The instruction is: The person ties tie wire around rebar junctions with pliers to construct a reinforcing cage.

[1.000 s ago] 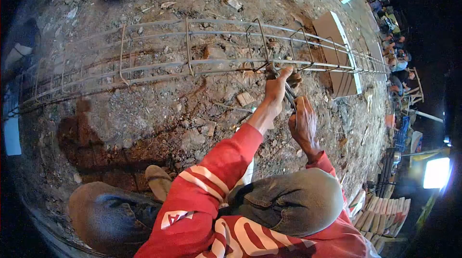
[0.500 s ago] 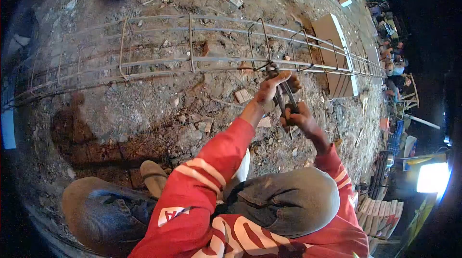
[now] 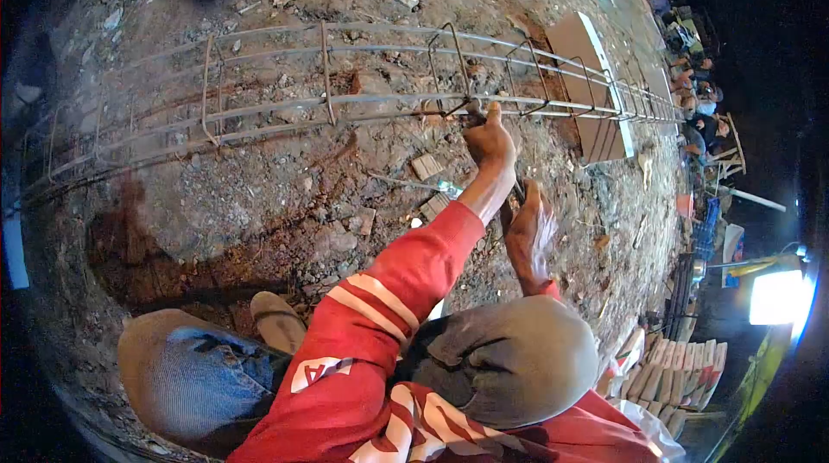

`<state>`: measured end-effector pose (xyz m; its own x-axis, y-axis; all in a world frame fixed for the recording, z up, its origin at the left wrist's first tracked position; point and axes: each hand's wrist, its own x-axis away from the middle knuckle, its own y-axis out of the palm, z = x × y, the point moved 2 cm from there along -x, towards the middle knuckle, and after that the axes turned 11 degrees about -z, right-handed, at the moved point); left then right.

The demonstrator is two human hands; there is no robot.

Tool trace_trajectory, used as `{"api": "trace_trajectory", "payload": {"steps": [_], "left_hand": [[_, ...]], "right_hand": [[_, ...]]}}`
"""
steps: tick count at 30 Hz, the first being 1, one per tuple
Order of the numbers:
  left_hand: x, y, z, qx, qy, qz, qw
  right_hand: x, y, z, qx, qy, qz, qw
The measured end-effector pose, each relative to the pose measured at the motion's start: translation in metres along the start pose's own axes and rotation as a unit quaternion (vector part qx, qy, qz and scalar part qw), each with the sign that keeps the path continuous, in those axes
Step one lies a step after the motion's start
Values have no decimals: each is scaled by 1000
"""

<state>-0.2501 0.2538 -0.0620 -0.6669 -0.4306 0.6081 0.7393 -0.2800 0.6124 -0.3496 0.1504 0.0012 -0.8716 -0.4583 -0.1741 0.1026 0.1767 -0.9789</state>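
A long cage of steel rebar (image 3: 380, 98) with bent stirrups stretches across the ground in front of me. My left hand (image 3: 492, 148) is closed around the upper part of a pair of pincers (image 3: 474, 114), thumb pointing toward the cage. The dark jaws meet the near bars beside a stirrup; any wire in them is too small to make out. Lower down, my right hand (image 3: 529, 234) grips the handles, which are mostly hidden by both hands.
Rough soil with rubble and a brick piece (image 3: 426, 167) surrounds the cage. A flat board (image 3: 591, 87) lies under its right part. To the right are people (image 3: 704, 109), a bright lamp (image 3: 777, 297) and stacked pieces (image 3: 678, 368). My bent knees (image 3: 509, 359) are close below.
My right hand has come down and turned beneath the left, and the pincers' handles are now less visible. My left hand has rotated over the tool. The view has shifted slightly.
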Motion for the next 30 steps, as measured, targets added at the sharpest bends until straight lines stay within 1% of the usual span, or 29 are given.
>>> {"api": "trace_trajectory", "payload": {"steps": [1, 3, 4, 5, 6, 7, 8, 9, 10, 11, 12, 13, 14, 15, 16, 17, 18, 19, 20, 21, 22, 23, 24, 25, 26, 27, 29, 30], "left_hand": [[-3, -1, -1, -3, -1, 0, 1000], [-4, -5, -5, -51, -24, 6, 998], [28, -14, 33, 33, -43, -129, 990], [16, -28, 32, 50, -98, -282, 953], [23, -34, 46, 91, -128, -357, 921], [30, -36, 55, 132, -158, -428, 880], [30, -34, 55, 147, -146, -413, 887], [52, -30, 76, 196, -153, -359, 900], [47, -32, 70, 190, -153, -359, 901], [38, -33, 60, 177, -124, -374, 902], [32, -32, 53, 163, -94, -390, 901], [35, -29, 53, 108, -97, -309, 940], [34, -26, 58, 18, -88, -222, 971], [36, -25, 60, -73, -81, -128, 986], [29, -21, 51, -82, -78, -127, 985], [16, -22, 39, -190, -6, -22, 982], [17, -19, 42, -290, 68, 84, 951], [16, -13, 40, -292, 73, 86, 950], [18, -10, 38, -299, 82, 131, 942], [26, -9, 39, -307, 88, 177, 931], [30, -11, 43, -271, 108, 142, 946], [33, -22, 53, -276, 113, 141, 944], [33, -33, 61, -207, 29, -55, 976], [36, -40, 65, -128, -60, -246, 959], [32, -42, 66, -52, -123, -338, 932], [27, -49, 60, -60, -124, -337, 932], [15, -53, 51, -3, -136, -380, 915], [14, -54, 50, -130, -92, -268, 950]], "right_hand": [[0, 0, 4, -1, 3, 0, 1000], [-3, 3, 19, -12, 58, -122, 991], [-7, 1, 16, -68, 36, -145, 986], [-11, -13, 2, -96, 49, -206, 973], [-11, -3, 7, -179, 60, -277, 942], [-12, 3, 9, -259, 69, -346, 899], [-16, 0, 15, -265, 70, -343, 898], [-20, -6, 14, -438, 142, -483, 745], [-18, -11, 14, -576, 201, -587, 532], [-15, -4, 25, -581, 200, -586, 528], [-11, 9, 34, -665, 177, -614, 386], [-11, 18, 37, -730, 147, -626, 232], [-9, 27, 41, -732, 110, -645, 189], [-7, 30, 42, -727, 117, -647, 196], [-9, 15, 28, -701, 129, -599, 366], [-12, -2, 15, -653, 140, -530, 523], [-17, 5, 18, -617, 152, -475, 609], [-13, 5, 17, -620, 147, -475, 607], [-7, -2, 19, -385, 105, -339, 852], [-1, -23, 5, -99, 53, -158, 981], [0, -33, -10, -69, 88, -168, 979], [-5, -30, -5, -76, 90, -165, 979], [-9, -17, 5, -323, 114, -336, 878], [-5, -6, 15, -537, 127, -476, 685], [10, 25, 44, -786, 135, -470, 379], [12, 44, 44, -859, 129, -467, 164], [25, 67, 31, -858, 197, -442, 172], [23, 60, 14, -857, 227, -435, 157]]}}
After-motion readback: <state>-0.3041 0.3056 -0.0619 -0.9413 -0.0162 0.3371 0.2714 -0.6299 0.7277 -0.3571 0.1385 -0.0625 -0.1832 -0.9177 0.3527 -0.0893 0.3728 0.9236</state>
